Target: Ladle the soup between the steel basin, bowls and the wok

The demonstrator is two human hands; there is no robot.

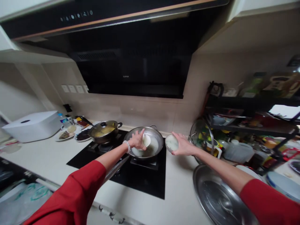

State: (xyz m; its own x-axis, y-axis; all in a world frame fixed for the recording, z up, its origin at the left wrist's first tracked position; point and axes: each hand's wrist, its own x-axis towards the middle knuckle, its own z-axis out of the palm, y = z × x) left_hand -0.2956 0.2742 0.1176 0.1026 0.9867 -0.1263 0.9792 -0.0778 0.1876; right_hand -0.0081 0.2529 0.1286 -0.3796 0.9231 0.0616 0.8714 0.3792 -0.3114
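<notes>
My left hand (137,140) grips a small white bowl (146,140), tipped over the steel wok (156,135) on the black hob (140,175). Pale liquid lies in the wok's bottom. My right hand (184,145) holds a second small bowl (172,142) with pale contents, just right of the wok's rim and tilted toward me. Both sleeves are red, and a white band shows on my left wrist.
A lidded pot (104,130) sits on the left burner, with plates of food (70,132) and a white box (32,125) further left. A large steel basin (217,197) lies at front right. A glass lid (201,136) and a crowded rack (253,131) stand to the right.
</notes>
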